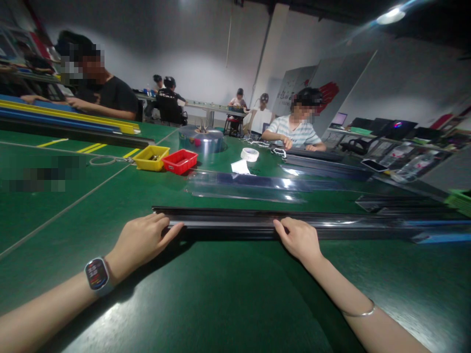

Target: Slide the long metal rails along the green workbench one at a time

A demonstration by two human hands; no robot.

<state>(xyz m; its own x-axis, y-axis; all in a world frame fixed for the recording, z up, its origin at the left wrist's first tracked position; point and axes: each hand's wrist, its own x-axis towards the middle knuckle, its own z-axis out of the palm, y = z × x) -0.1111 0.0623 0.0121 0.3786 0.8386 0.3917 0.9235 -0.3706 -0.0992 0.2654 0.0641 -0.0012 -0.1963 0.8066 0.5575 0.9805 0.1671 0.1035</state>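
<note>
A long black grooved profile strip [228, 224] lies across the green table in front of me, with glossy highlights along its groove. My left hand [142, 242] is closed on its left end, thumb along the near side and the other fingers over the far side. Further right, my right hand [300, 238] grips the same strip near its middle, thumb and fingers pressed onto it; some of those fingertips are hidden. Just beyond the strip lie clear plastic strips [250, 185], flat on the table.
A yellow bin [151, 158] with small metal parts and a red bin [180, 161] stand beyond. Near them are a film roll [201, 139], a tape roll [249, 155] and white paper [241, 167]. More profiles [390, 203] lie right. Co-workers sit across the table.
</note>
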